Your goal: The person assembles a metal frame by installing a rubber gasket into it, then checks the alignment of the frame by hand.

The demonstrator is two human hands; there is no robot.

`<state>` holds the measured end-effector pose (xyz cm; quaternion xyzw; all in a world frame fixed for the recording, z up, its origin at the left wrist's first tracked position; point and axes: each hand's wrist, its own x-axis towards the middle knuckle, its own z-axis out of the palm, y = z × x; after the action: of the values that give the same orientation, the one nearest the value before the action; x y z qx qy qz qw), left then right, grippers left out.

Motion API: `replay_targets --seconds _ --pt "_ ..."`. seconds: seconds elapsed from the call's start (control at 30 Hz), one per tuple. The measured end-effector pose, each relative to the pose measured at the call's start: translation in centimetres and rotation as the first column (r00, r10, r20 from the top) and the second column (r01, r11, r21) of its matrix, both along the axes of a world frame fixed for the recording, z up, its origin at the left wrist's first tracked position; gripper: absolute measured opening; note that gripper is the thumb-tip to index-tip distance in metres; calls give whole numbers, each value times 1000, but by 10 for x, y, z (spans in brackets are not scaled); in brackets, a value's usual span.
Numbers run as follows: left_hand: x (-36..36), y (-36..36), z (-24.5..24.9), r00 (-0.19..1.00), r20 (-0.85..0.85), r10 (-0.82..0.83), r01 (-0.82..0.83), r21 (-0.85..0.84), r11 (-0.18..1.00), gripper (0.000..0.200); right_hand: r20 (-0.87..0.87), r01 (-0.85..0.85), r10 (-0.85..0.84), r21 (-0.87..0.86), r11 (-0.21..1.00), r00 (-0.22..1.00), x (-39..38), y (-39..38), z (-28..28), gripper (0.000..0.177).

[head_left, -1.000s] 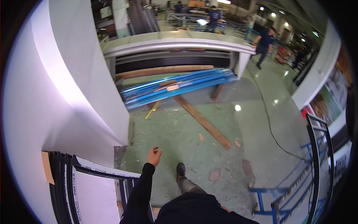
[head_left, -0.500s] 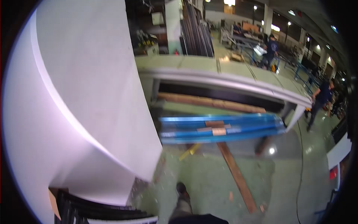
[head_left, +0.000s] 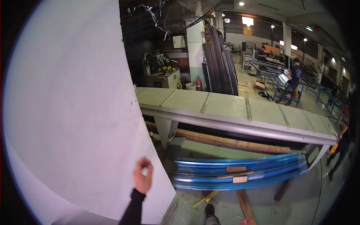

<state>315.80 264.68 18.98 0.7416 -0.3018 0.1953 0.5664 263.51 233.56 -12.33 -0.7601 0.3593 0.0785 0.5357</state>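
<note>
Low against the white panel (head_left: pixel 75 112), a broad, smooth, matte sheet, the left hand (head_left: pixel 142 180) hangs from a dark sleeve. Its fingers are loosely curled with thumb and forefinger nearly meeting, and it holds nothing. Whether it touches the panel cannot be told. Only a sliver of the right hand (head_left: pixel 245 222) shows at the bottom edge, its pose unclear. Near the panel's corner lie long glossy blue-wrapped profiles (head_left: pixel 262 170) topped with small wooden blocks (head_left: pixel 236 169). Behind them, a rough plank (head_left: pixel 232 142) lies under a pale green bench (head_left: pixel 225 107).
</note>
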Motion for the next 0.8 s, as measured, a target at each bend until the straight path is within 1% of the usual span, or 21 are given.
replay_targets --seconds 0.07,0.1,0.13,0.17,0.2,0.23,0.3,0.33,0.37,0.4,0.43,0.47,0.53,0.57,0.6,0.63,0.67,0.7,0.73,0.77,0.8 --pt "38 -20 92 962 267 52 -42 -41 998 34 351 89 -20 -181 979 936 117 -83 24 44" --pt "50 -34 138 925 375 61 -59 -18 998 36 418 106 -95 -4 994 903 183 -124 33 40" --pt "63 -49 180 869 491 63 -83 19 996 38 419 85 -2 -180 980 908 245 -162 67 36" --pt "75 -67 220 837 547 32 -96 88 992 36 404 63 90 -351 934 910 306 -198 111 33" --pt "91 -89 254 854 521 -6 -59 108 992 37 377 45 175 -506 861 909 360 -225 148 32" --pt "114 -112 281 892 443 -88 76 46 996 38 450 101 169 -516 850 877 408 -248 177 33" --pt "156 -158 341 959 240 -150 169 -57 984 43 548 180 168 -525 832 820 480 -276 228 34" --pt "179 -181 366 966 163 -200 229 -182 956 44 574 203 173 -531 822 801 507 -282 246 34" --pt "202 -203 390 962 136 -235 263 -253 931 47 651 238 118 -432 870 750 528 -281 253 30" --pt "228 -222 413 948 125 -293 318 -310 896 54 677 195 113 -362 911 727 534 -269 269 27" --pt "256 -240 436 942 120 -313 335 -374 865 62 749 167 100 -273 947 655 545 -273 233 25" --pt "283 -258 457 937 124 -327 347 -451 822 66 730 76 14 -90 993 683 531 -254 237 27" --pt "332 -288 493 936 137 -326 345 -551 760 71 605 66 71 -202 977 793 493 -231 181 30" --pt "353 -302 508 958 111 -264 272 -640 719 59 465 89 35 -243 966 885 460 -218 150 36" --pt "364 -309 519 936 92 -339 309 -677 668 49 393 118 -24 -218 969 919 426 -222 56 36" --pt "383 -318 530 914 98 -393 347 -693 632 48 165 -20 74 -307 951 983 366 -220 -31 42" --pt "405 -326 538 887 118 -446 396 -690 606 47 -113 -60 29 -277 959 993 293 -192 -74 39" --pt "432 -330 547 862 139 -488 442 -677 588 46 -364 11 -124 -298 955 923 221 -167 -94 37" --pt "463 -338 557 837 159 -523 483 -664 571 45 -519 159 -346 -370 915 781 158 -141 -110 35" --pt "496 -344 566 834 175 -523 497 -650 574 44 -578 338 -618 -524 782 532 101 -111 -114 33" --pt "526 -354 571 843 183 -507 493 -639 590 43 -510 466 -840 -708 531 185 51 -75 -117 31"
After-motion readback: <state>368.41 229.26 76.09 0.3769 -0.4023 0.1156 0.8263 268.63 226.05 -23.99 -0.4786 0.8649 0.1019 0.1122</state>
